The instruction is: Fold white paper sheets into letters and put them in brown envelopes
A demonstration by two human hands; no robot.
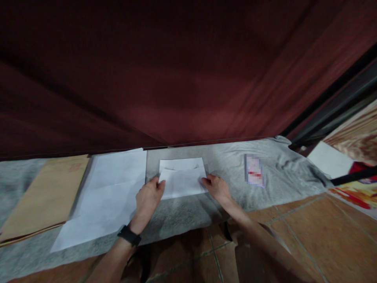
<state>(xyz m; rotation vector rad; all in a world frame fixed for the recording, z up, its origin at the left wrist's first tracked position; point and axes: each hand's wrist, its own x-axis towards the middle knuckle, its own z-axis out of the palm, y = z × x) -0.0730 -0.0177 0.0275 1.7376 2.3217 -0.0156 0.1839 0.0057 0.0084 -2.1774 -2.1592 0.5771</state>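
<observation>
A sheet of white paper [183,184] lies in front of me on the grey cloth, its near part folded up over the far part. The fold's upper edge bows slightly, leaving a narrow gap. My left hand [149,195] is closed on the paper's left edge, thumb on top. At the right edge, my right hand [217,187] pinches the same paper between thumb and curled fingers. A black watch band [129,235] circles my left wrist. Just left of that hand rest large white sheets [108,192], with faint creases.
Brown envelopes [48,192] lie stacked at the far left of the grey cloth [182,220]. A small blurred pinkish item [255,171] lies to the right. A dark red curtain [176,78] hangs behind. Printed pieces [357,196] stand at the right, above the tiled floor [312,232].
</observation>
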